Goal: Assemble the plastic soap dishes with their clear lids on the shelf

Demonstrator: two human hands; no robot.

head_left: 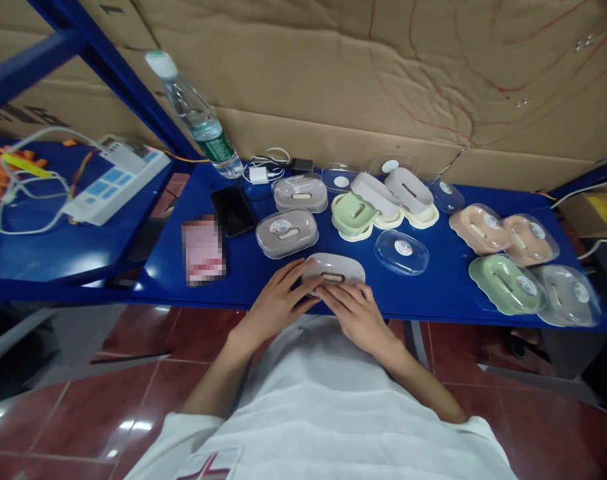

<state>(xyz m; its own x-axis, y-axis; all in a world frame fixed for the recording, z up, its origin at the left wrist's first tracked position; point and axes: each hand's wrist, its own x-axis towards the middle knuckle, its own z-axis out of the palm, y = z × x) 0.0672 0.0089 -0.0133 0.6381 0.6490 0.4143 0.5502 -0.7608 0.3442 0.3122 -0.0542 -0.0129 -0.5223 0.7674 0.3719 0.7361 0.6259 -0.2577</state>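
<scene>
At the near edge of the blue table, a greyish-pink soap dish (351,265) with an oval slot lies between my two hands. My left hand (278,303) holds its left side, with fingers over the rim. From the right, my right hand (354,313) grips the front edge, its fingers bent over the dish near the slot. My palms hide the dish's front part. Just beyond is a similar soap dish under a clear lid (287,233). A loose clear lid (401,252) with a round white label lies to the right.
Green, grey and cream dish parts (356,215) are piled behind. Several lidded dishes, including a green one (506,283), sit at the right. A phone (232,210), a pixelated pink packet (203,250), a water bottle (198,120) and a white charger (258,175) are at the left.
</scene>
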